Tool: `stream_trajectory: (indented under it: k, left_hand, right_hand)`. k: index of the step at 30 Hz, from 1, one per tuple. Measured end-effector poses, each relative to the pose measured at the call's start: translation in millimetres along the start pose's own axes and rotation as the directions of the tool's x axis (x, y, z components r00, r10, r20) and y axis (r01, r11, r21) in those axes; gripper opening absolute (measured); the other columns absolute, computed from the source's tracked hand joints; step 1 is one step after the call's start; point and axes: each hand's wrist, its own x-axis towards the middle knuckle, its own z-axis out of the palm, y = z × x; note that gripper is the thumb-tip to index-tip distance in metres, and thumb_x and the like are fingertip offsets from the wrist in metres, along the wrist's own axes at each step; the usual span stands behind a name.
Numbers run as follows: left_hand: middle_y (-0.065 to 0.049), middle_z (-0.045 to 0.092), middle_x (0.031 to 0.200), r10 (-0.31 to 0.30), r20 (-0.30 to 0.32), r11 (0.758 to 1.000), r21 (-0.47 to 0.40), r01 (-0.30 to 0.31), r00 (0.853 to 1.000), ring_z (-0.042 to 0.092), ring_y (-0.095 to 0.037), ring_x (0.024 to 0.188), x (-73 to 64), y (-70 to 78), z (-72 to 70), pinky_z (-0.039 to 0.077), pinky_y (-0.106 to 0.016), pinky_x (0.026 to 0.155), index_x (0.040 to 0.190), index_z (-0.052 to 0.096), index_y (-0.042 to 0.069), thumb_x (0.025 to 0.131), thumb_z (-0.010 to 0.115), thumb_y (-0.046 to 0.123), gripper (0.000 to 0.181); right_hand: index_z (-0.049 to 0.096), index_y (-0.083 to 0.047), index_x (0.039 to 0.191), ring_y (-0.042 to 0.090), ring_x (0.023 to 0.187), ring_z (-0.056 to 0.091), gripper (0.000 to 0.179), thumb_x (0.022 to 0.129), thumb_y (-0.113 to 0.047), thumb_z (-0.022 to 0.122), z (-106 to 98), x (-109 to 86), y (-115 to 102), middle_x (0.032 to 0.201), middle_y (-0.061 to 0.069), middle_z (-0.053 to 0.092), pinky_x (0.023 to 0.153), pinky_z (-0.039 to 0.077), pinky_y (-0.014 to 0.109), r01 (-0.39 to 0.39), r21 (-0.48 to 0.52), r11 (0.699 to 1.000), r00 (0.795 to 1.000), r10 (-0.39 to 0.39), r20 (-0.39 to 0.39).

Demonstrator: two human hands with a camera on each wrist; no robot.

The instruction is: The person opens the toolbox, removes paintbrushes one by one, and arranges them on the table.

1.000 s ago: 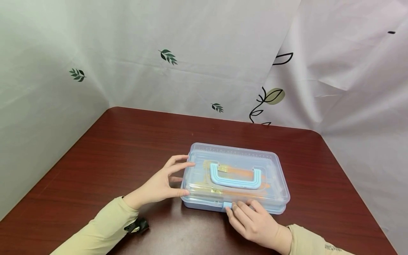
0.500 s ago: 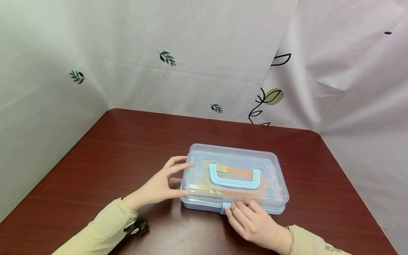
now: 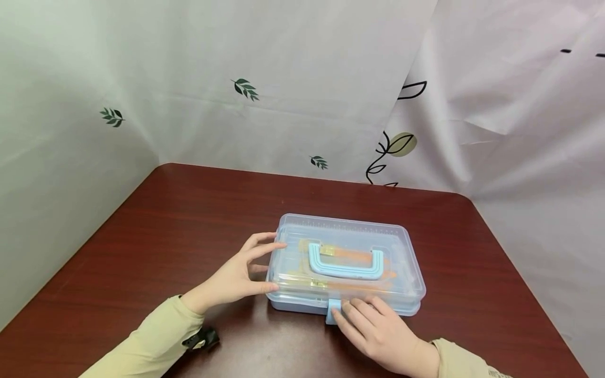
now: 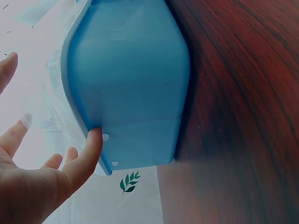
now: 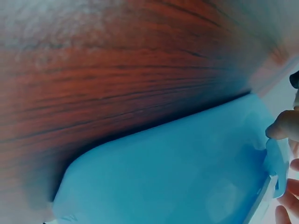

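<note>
A plastic storage box (image 3: 293, 228) with a translucent lid and blue base lies on the table, its light-blue handle (image 3: 347, 270) folded flat. Through the lid, blurred paintbrushes (image 3: 354, 254) with orange handles and gold ferrules show. My left hand (image 3: 231, 278) spreads its fairly straight fingers at the box's left end, some touching the lid. In the left wrist view, one digit touches the rim beside the blue end wall (image 4: 131, 84). At the front, my right hand (image 3: 378, 333) pinches the light-blue latch (image 3: 333, 315), which stands tilted outward. The right wrist view shows the thumb on the latch (image 5: 279, 163).
The dark red wooden table (image 3: 189, 210) extends around the box. White fabric (image 3: 302, 63) with leaf prints hangs along its back and sides. A black strap (image 3: 202, 338) sits by the left sleeve.
The latch has swung outward and down from the box's front under my right hand, which has shifted slightly. My left hand keeps its place on the box. The head view has shifted slightly.
</note>
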Motion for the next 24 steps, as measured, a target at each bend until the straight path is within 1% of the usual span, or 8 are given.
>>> stream_trajectory:
  k: [7, 12, 14, 20, 24]
  left_hand:
    - [-0.010, 0.027, 0.146, -0.012, -0.003, 1.000, 0.000, 0.012, 1.000, 0.042, -0.028, 0.126, 0.3, 1.4, -0.1, 0.051, -0.040, 0.092, 0.136, 0.050, 0.012, 0.078, 0.078, 0.015, 0.065]
    - [-0.011, 0.027, 0.146, 0.002, 0.001, 1.000, -0.003, -0.002, 1.000, 0.043, -0.029, 0.125, 0.1, 1.3, 0.1, 0.051, -0.039, 0.091, 0.137, 0.049, 0.011, 0.078, 0.078, 0.015, 0.065]
    - [-0.011, 0.027, 0.146, 0.008, 0.001, 1.000, -0.003, -0.008, 1.000, 0.043, -0.028, 0.125, 0.0, 1.0, 0.2, 0.051, -0.038, 0.091, 0.137, 0.049, 0.011, 0.079, 0.078, 0.015, 0.065]
    - [-0.008, 0.026, 0.147, -0.003, -0.003, 1.000, 0.000, 0.003, 1.000, 0.043, -0.018, 0.125, -0.3, 0.9, 0.0, 0.051, -0.036, 0.092, 0.136, 0.050, 0.014, 0.078, 0.078, 0.015, 0.065]
    - [-0.009, 0.026, 0.147, -0.003, -0.001, 1.000, -0.007, 0.003, 1.000, 0.043, -0.020, 0.125, -0.4, 1.0, 0.0, 0.051, -0.036, 0.092, 0.137, 0.049, 0.013, 0.078, 0.079, 0.015, 0.066]
  right_hand:
    - [0.067, -0.007, 0.097, 0.020, 0.081, 0.061, 0.034, 0.100, 0.000, 0.033, -3.3, -0.1, -0.8, 0.090, 0.008, 0.064, 0.068, 0.048, 0.031, -0.037, 0.021, 0.999, 0.999, 0.037, 0.009]
    - [0.066, -0.007, 0.096, 0.022, 0.082, 0.061, 0.035, 0.100, 0.001, 0.032, -9.2, 2.8, 1.6, 0.091, 0.008, 0.064, 0.068, 0.048, 0.031, -0.037, 0.031, 0.999, 0.999, 0.036, 0.013]
    - [0.066, -0.007, 0.095, 0.023, 0.081, 0.061, 0.035, 0.099, 0.002, 0.032, -11.7, 4.8, 3.8, 0.091, 0.008, 0.064, 0.066, 0.047, 0.031, -0.038, 0.020, 0.999, 0.999, 0.038, 0.003]
    - [0.066, -0.007, 0.094, 0.022, 0.079, 0.061, 0.033, 0.097, 0.003, 0.035, -14.4, 9.9, 9.9, 0.091, 0.009, 0.065, 0.063, 0.046, 0.031, -0.031, -0.030, 0.999, 0.999, 0.030, -0.044]
    - [0.066, -0.007, 0.095, 0.022, 0.079, 0.061, 0.032, 0.098, 0.002, 0.036, -12.9, 8.4, 10.5, 0.090, 0.009, 0.065, 0.063, 0.046, 0.031, -0.030, -0.028, 0.999, 0.998, 0.029, -0.058]
